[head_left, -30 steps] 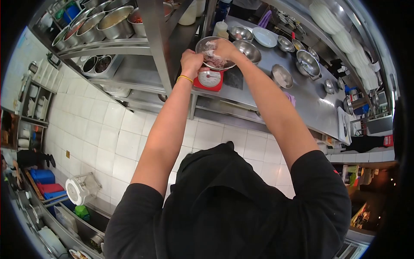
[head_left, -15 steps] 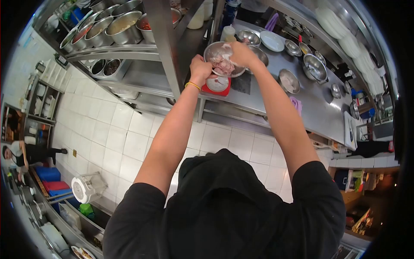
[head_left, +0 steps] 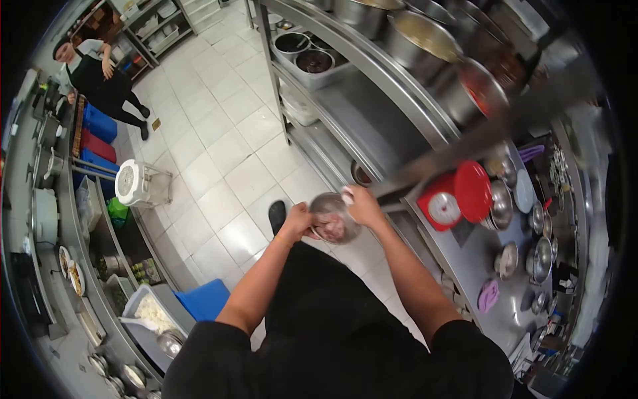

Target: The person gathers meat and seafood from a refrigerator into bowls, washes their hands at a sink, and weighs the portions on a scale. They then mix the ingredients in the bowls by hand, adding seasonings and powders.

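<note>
A metal mixing bowl [head_left: 350,234] with pale pink raw meat [head_left: 330,227] in it is held in front of my body, above the tiled floor. My left hand [head_left: 299,222] is closed on the bowl's left rim, a yellow band around the wrist. At the upper right rim is my right hand [head_left: 363,206], its fingers curled together with something whitish at the tips; I cannot tell what it is. To the right, a red kitchen scale [head_left: 443,207] with a white dial stands on the steel counter, beside a round red plate [head_left: 473,191].
Steel shelving [head_left: 379,113] with several pots rises ahead, its post slanting toward the counter. Metal bowls [head_left: 508,259] and a purple cloth [head_left: 488,295] lie on the right-hand counter. At left are a white stool [head_left: 133,183], a rice container [head_left: 151,312] and another person [head_left: 103,73] standing.
The bowl has come away from over the scale and is now nearer my body, above the floor. My right hand has moved from inside it to its rim. The view has turned left.
</note>
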